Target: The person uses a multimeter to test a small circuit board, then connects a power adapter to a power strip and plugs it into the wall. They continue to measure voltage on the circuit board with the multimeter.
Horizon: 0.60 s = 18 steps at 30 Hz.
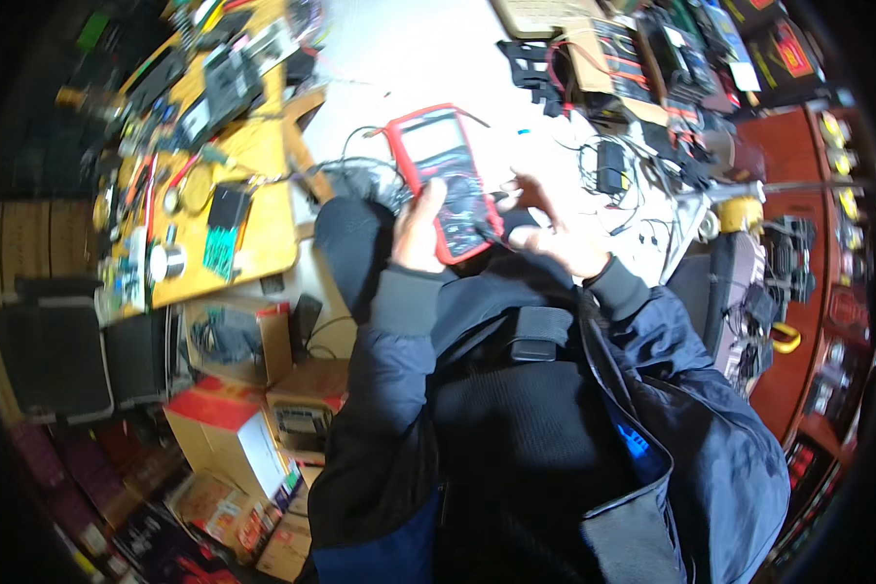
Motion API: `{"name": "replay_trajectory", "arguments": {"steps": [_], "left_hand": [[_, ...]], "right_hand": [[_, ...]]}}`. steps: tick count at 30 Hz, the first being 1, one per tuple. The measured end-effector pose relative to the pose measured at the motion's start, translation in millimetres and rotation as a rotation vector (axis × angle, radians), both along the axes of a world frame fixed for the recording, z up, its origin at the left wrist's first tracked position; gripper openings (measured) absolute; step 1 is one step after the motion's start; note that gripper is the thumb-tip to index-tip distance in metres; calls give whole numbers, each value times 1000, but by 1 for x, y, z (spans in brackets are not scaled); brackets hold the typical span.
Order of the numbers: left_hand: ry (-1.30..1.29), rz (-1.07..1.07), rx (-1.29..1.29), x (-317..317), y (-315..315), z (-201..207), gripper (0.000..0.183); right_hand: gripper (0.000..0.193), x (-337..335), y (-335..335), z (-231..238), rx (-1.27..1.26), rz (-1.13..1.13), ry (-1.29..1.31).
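Note:
A red-framed multimeter [466, 200] with a dark dial face and a pale display leans over my lap, tilted. My left hand [420, 230] grips its lower left side, with the thumb lying on the front. Beside the lower right edge of the meter is my right hand [562, 230], its fingers curled around a dark piece that looks like a black test lead [504, 202]; the exact grip is partly blurred. Dark plugs sit at the meter's lower end, near my right thumb. A thin black cable [357, 136] loops out to the left of the meter.
A white tabletop [399, 49] spreads ahead, brightly lit. Tangled cables with a black adapter [610, 167] lie on its right. A yellow workbench [273, 234] at left carries tools, a solder spool [167, 262] and a green circuit board [220, 255]. Cardboard boxes [226, 438] stand lower left.

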<state>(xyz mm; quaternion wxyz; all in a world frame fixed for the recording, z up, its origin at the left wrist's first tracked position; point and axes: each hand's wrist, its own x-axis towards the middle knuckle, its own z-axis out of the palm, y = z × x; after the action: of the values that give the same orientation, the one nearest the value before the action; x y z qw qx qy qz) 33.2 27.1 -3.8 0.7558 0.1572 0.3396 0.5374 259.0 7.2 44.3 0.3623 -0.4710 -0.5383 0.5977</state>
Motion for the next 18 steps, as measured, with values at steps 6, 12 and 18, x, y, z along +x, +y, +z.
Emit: {"name": "replay_trajectory", "arguments": {"steps": [6,12,18], "left_hand": [[675,127,496,-24,11,116,58],[663,701,776,-46,-9,233,93],[772,806,755,-63,-12,227,87]], "right_hand": [[15,52,-28,-88,197,-150,-544],[26,238,-29,-193,267,-814,-901],[51,378,-35,-197,-188,-1076,-722]]}}
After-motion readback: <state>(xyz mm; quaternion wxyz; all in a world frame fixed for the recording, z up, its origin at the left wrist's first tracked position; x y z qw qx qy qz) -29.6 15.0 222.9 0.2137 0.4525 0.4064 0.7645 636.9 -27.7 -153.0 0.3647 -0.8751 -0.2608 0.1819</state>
